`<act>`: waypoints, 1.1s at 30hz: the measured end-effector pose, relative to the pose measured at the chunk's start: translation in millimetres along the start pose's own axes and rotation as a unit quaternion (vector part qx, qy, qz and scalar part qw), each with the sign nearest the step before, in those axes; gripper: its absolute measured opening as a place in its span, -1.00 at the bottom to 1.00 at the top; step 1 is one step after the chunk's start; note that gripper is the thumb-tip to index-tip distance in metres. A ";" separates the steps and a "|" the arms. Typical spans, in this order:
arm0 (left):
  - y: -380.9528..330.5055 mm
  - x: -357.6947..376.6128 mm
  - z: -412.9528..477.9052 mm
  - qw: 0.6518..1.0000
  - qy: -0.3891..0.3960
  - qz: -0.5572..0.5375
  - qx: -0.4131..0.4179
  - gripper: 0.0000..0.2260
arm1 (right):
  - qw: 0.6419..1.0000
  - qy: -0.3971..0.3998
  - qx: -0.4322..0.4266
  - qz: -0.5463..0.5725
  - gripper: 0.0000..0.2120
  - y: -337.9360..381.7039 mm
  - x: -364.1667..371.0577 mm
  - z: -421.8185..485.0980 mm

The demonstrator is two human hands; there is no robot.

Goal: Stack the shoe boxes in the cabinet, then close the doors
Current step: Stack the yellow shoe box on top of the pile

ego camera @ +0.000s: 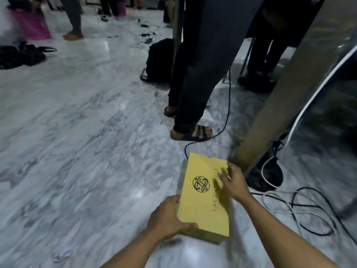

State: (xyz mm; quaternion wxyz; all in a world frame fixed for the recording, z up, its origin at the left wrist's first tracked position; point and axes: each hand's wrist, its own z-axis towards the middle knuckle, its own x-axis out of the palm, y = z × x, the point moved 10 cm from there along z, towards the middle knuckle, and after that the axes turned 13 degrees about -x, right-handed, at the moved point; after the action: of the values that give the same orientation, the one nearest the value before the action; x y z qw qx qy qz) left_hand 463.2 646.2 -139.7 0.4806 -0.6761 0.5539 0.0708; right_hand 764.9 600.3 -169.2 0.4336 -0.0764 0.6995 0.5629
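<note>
Clamped on the near left corner of the yellow shoe box [202,206], the left grip [166,219] has its thumb on the lid. The right grip [235,183], blurred, lies at the box's right edge, fingers spread over the lid; whether it clasps is unclear. Marble floor [87,132] lies below, cables [301,209] just right.

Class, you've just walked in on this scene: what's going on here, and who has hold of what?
A person is handling a yellow shoe box low over the marble floor. Their left hand grips its near left corner, thumb on the lid. The right hand is on the far right edge, too blurred to judge its grip. No cabinet is in view. Another person's sandalled foot stands just beyond, and cables lie to the right.
</note>
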 end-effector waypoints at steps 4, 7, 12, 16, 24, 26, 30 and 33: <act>1.9 36.6 25.6 1.000 0.007 0.008 0.025 0.25 | 0.996 0.049 -0.020 -0.070 -0.34 40.0 -1.6 29.4; 1.5 33.7 38.2 0.999 -0.022 0.003 0.045 0.22 | 0.990 0.114 -0.001 -0.082 -0.30 28.1 12.7 43.2; 31.8 -6.8 51.0 0.996 -0.083 -0.027 0.021 0.07 | 0.989 0.081 0.025 -0.119 -0.26 4.8 2.3 29.1; 83.4 -33.5 53.5 0.982 -0.139 -0.128 -0.019 -0.24 | 0.994 -0.009 0.037 -0.106 -0.32 -1.3 -10.8 -15.6; 110.6 -25.9 34.6 0.957 -0.069 -0.278 -0.038 -0.03 | 0.982 0.012 0.032 0.186 -0.05 -4.2 52.1 -107.2; 108.6 -20.1 34.5 0.962 -0.045 -0.268 -0.029 0.12 | 0.976 0.037 0.025 0.214 0.23 -4.9 60.9 -106.3; 102.7 -22.4 40.3 0.963 -0.058 -0.264 -0.017 0.11 | 0.976 0.041 0.017 0.215 0.30 -0.3 63.0 -94.9; 96.0 -44.4 33.4 0.964 -0.092 -0.250 0.008 0.03 | 0.973 0.028 -0.003 0.228 0.29 23.8 55.7 -86.0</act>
State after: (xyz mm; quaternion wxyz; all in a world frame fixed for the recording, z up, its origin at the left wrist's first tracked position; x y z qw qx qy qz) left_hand 382.6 708.0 -184.2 0.5374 -0.7797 0.3214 0.0058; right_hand 671.9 556.6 -191.4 0.2739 0.0682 0.7088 0.6465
